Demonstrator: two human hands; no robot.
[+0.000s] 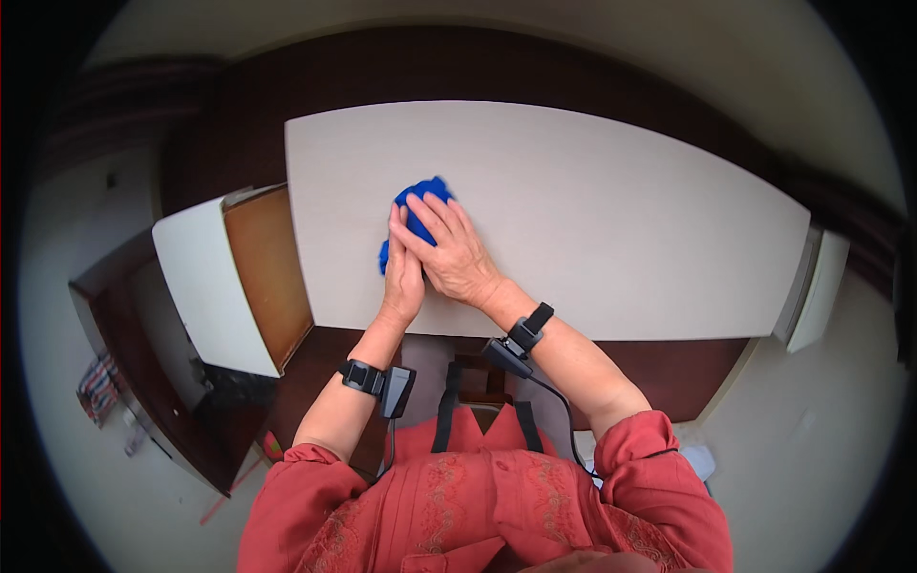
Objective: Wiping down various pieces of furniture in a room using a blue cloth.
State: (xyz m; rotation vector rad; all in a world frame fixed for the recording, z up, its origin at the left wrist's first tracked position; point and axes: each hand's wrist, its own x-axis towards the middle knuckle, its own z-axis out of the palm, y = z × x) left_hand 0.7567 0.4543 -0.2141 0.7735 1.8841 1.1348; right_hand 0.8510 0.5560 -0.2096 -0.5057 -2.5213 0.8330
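A bunched blue cloth (417, 230) lies on the white tabletop (592, 220), left of its middle. My right hand (455, 250) rests over the cloth, palm down, fingers stretched out and slightly apart. Beside it, my left hand (405, 275) stands on its edge with straight fingers close together, touching the cloth and the right hand's thumb side. Some cloth shows beyond the fingertips, and a small fold sticks out left of my left hand. The part under both palms is hidden.
A white panel with a brown inner face (266, 267) adjoins the table's left side, and a white panel (820, 286) its right. Dark wood furniture (162, 372) stands at left. Strapped to my wrists are black devices (379, 380) with cables.
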